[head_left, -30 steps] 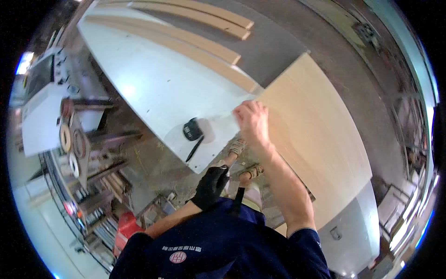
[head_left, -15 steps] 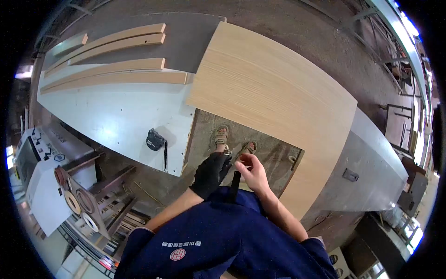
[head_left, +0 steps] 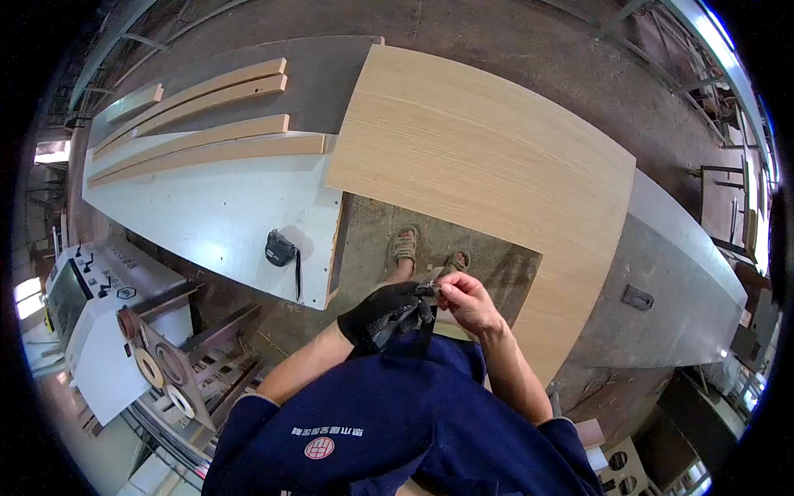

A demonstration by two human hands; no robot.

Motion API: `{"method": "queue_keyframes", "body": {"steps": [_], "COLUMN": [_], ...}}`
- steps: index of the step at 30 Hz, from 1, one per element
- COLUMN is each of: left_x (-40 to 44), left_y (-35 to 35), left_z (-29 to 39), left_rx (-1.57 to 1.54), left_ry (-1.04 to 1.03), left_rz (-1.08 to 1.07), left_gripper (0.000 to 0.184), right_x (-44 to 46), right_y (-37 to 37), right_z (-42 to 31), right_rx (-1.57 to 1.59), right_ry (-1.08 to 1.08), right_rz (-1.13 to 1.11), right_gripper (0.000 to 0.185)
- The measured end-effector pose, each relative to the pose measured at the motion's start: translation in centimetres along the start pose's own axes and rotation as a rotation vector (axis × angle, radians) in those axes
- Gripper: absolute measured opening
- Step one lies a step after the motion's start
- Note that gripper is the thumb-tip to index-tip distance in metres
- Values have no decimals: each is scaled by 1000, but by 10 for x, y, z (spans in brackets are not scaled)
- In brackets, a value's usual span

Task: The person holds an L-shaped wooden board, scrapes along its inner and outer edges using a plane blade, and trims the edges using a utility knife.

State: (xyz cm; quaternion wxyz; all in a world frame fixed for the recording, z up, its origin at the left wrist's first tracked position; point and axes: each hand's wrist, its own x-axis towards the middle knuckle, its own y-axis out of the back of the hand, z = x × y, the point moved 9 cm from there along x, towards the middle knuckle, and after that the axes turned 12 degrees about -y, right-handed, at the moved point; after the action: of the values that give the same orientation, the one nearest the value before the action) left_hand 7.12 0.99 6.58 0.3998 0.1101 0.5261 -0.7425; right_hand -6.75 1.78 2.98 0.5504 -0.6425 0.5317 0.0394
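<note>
My left hand (head_left: 383, 314), in a black glove, is closed in front of my waist. Right against its fingertips, my bare right hand (head_left: 468, 302) pinches with thumb and forefinger. A small, dark, partly shiny thing (head_left: 428, 289) shows between the two hands, too small to name. A dark strap-like piece (head_left: 423, 335) hangs below the hands, against my navy clothing. On the white panel to the left lies a black tape measure (head_left: 281, 248) with a wrist strap.
A wood-grain board (head_left: 480, 157) with a rectangular notch spans ahead of me. Several wooden strips (head_left: 215, 153) lie on the white panel (head_left: 190, 202) at left. A grey surface (head_left: 662, 281) with a small dark item (head_left: 637, 298) is at right. A white machine (head_left: 124, 306) stands lower left.
My right hand has come against the gloved fingertips, and both hands have shifted slightly right. The left hand has turned more sideways. The view has tilted a little.
</note>
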Motion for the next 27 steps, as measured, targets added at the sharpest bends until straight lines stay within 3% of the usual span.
{"method": "queue_keyframes", "body": {"steps": [3,4,6,9,11,13,14,17,19,21,23,25,27], "left_x": [-13,-14,-16,-11,-2,4,6,11,24,34,42,50,73], "left_y": [2,11,24,25,21,24,21,5,45,76,107,99,125], "left_z": [23,27,32,25,14,4,5,12,13,32,43,57,59], "left_rx": [19,11,49,97,72,81,94,210,206,69,58,58,85], "left_ry": [-123,-181,-259,-178,-137,-141,-94,-208,-411,-579,-659,-752,-866], "left_rz": [146,149,138,126,103,122,153,112,321,556,797,822,871], "left_gripper": [41,41,42,50,48,45,40,35,32,31,33,32,31], "right_x": [-2,3,7,-4,-1,4,-1,-16,-52,-101,-152,-187,-204], "right_y": [57,58,36,3,-36,-37,-32,13,50,89,127,146,195], "right_z": [-1,1,-10,-33,-42,-33,-37,-24,-37,-53,-68,-81,-62], "right_rx": [-351,-449,-633,-911,-598,-586,-621,-555,-508,-563,-803,-1232,-1308], "right_ry": [14,42,108,200,165,140,175,165,269,508,632,636,547], "right_rz": [306,309,328,413,221,233,324,553,799,988,1208,1490,1579], "right_gripper": [18,20,25,34,31,26,22,16,15,15,28,49,60]}}
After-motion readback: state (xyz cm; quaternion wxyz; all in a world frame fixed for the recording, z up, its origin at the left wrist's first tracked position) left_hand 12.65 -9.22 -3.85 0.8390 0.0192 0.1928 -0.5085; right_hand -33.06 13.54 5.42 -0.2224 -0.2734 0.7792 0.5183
